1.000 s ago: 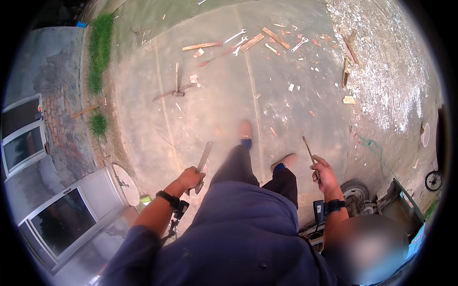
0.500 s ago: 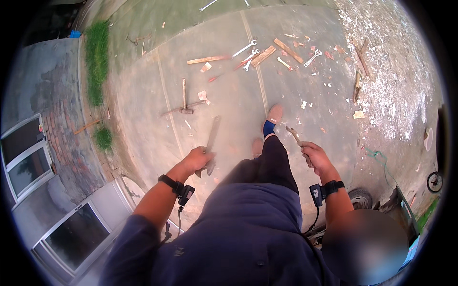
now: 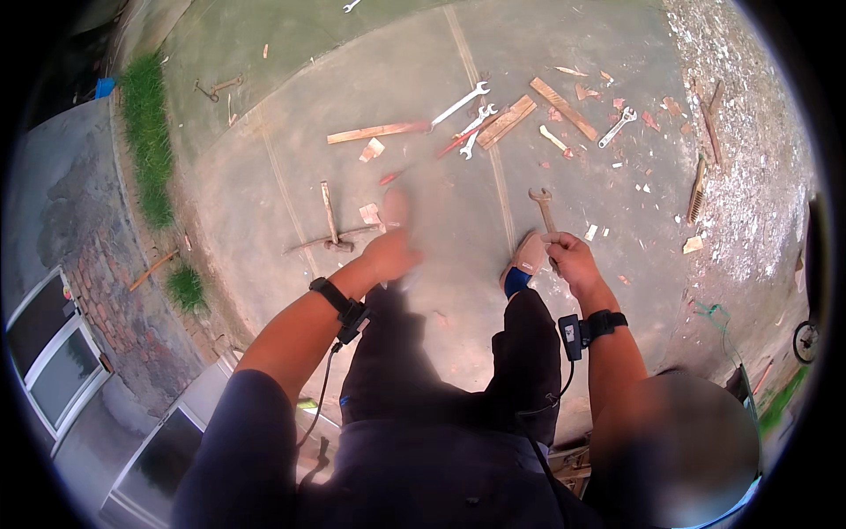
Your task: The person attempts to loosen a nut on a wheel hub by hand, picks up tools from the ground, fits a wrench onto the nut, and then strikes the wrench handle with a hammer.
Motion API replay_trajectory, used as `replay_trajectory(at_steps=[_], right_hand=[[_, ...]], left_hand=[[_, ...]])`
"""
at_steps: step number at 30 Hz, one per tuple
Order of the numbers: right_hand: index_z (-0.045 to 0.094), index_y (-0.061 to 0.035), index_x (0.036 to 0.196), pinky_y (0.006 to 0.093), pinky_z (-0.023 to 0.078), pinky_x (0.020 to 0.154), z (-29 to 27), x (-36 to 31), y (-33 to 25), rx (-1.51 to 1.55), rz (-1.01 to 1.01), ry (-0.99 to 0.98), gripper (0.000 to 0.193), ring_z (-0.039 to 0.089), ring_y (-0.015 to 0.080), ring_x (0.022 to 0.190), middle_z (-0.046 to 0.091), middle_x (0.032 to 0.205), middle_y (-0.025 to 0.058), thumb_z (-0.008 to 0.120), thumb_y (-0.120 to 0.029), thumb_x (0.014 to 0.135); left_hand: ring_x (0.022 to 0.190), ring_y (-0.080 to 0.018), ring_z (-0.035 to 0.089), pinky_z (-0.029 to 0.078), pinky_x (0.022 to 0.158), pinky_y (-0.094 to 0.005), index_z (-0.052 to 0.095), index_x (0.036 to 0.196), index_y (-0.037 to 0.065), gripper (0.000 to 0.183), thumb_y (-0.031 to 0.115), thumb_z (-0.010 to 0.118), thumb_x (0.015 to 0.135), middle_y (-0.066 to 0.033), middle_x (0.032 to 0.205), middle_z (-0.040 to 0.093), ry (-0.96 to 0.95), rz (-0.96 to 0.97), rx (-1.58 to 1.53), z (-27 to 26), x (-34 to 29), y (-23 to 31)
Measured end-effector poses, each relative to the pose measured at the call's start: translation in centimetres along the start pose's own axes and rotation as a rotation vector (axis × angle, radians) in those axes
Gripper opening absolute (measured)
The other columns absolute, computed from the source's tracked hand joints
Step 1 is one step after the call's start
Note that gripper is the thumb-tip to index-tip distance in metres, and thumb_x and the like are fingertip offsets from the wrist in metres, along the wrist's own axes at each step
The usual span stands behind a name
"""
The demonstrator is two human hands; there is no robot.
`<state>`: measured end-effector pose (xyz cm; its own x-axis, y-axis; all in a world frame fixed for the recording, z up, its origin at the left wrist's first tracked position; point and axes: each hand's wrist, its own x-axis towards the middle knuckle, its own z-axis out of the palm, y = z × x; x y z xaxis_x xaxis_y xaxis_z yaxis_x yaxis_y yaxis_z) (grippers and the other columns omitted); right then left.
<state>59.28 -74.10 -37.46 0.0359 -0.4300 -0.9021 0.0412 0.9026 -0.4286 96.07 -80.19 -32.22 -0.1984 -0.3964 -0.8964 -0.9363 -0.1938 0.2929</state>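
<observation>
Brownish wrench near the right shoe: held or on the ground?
Held. The right hand closes on the wrench, its open-ended head showing.

Held wrench (image 3: 545, 212): brown. Long floor wrench (image 3: 457, 108): silver. Wrist straps (image 3: 608, 322): black. Sleeves (image 3: 242, 432): dark blue. Trousers (image 3: 529, 353): black. Sock (image 3: 516, 281): blue. Shoe (image 3: 529, 253): pinkish tan. Grass (image 3: 146, 141): green. Ground (image 3: 458, 339): grey, pale-striped.

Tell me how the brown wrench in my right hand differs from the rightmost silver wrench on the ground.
The brown wrench is dull; the silver wrench is bright.
The brown wrench is gripped in your right hand; the silver wrench lies on the concrete.
The brown wrench's head points up and slightly left in the picture; the silver wrench's, up and right.
Both have open-ended heads.
</observation>
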Motion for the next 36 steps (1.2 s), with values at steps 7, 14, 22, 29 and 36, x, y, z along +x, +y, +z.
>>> replay_trajectory(at_steps=[7, 14, 22, 29, 36], right_hand=[[0.068, -0.0118, 0.121, 0.0393, 0.052, 0.073, 5.0, 16.7, 7.6, -0.372, -0.308, 0.388, 0.033, 0.066, 0.0264, 0.083, 0.066, 0.1, 0.0122, 0.061, -0.009, 0.088], [0.067, -0.0179, 0.115, 0.0455, 0.052, 0.089, 10.5, 22.4, 10.6, -0.48, -0.18, 0.488, 0.026, 0.064, 0.0366, 0.101, 0.062, 0.108, 0.0161, 0.063, -0.017, 0.09], [0.065, -0.0126, 0.117, 0.0449, 0.052, 0.093, 10.2, 26.9, 17.5, -0.421, -0.001, 0.357, 0.033, 0.064, 0.0391, 0.107, 0.063, 0.119, 0.0197, 0.066, -0.024, 0.086], [0.069, -0.0116, 0.118, 0.0466, 0.052, 0.097, 10.4, 27.9, 14.9, -0.458, -0.053, 0.324, 0.037, 0.064, 0.0376, 0.111, 0.065, 0.121, 0.02, 0.067, -0.029, 0.085], [0.062, -0.0004, 0.12, 0.0327, 0.052, 0.083, 7.5, 27.6, 11.1, -0.111, -0.08, 0.33, 0.039, 0.067, 0.0224, 0.092, 0.069, 0.098, 0.0128, 0.067, -0.023, 0.09]], left_hand=[[0.091, -0.0379, 0.068, 0.053, 0.078, -0.0488, 0.063, 0.104, 0.004, 0.027, 0.025, 0.068, 0.089, -0.0172, 0.097, 0.068, 0.072, 0.212, 0.245, 2.4, 19.5, -3.2], [0.087, -0.0365, 0.068, 0.052, 0.074, -0.0479, 0.064, 0.101, 0.006, 0.019, 0.017, 0.066, 0.085, -0.0146, 0.089, 0.067, 0.168, 0.455, 0.485, 5.6, 31.8, -6.4], [0.107, -0.0316, 0.064, 0.053, 0.089, -0.0451, 0.058, 0.116, 0.004, 0.033, 0.022, 0.068, 0.09, -0.0144, 0.114, 0.062, 0.514, 0.169, 0.618, -3.9, 41.5, -2.5], [0.104, -0.0371, 0.067, 0.056, 0.086, -0.0474, 0.055, 0.113, 0.002, 0.034, 0.024, 0.069, 0.092, -0.0199, 0.117, 0.062, 0.464, 0.061, 0.695, -5.1, 45.3, -3.6], [0.079, -0.0296, 0.068, 0.054, 0.07, -0.0412, 0.056, 0.1, -0.004, 0.022, 0.017, 0.056, 0.093, -0.0181, 0.089, 0.066, 0.415, 0.208, 0.206, -6.1, 43.0, -1.7]])
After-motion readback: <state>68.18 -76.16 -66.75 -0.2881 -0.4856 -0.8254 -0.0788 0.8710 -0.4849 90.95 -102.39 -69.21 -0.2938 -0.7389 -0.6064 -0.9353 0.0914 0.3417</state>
